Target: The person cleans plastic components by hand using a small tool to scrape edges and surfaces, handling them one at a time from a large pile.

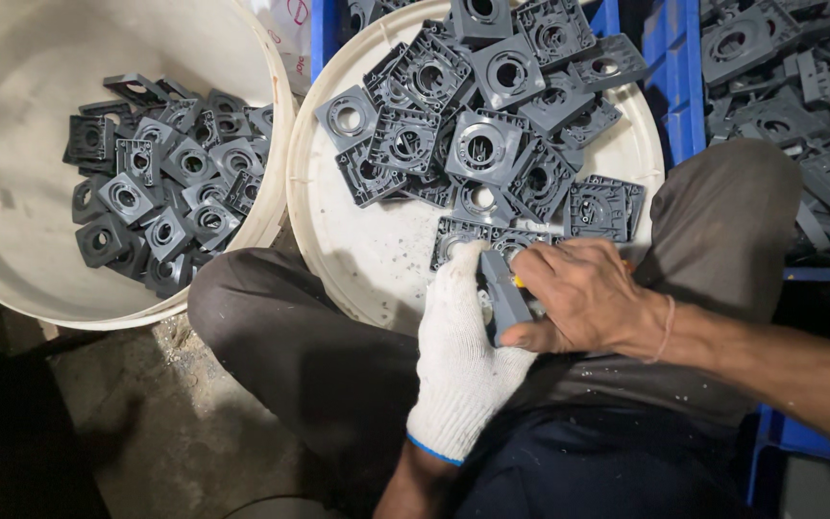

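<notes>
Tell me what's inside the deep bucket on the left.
The deep bucket holds a loose heap of grey square plastic parts, each with a round hole. Bare wall shows around them. The heap hides whatever lies beneath it on the bottom.

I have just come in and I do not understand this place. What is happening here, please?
A seated person holds one grey plastic part on edge between both hands: the gloved left hand grips it and the bare right hand presses against it. Just above the hands, a white tub lid carries a heap of the same square parts. A white bucket to the left holds more.
</notes>
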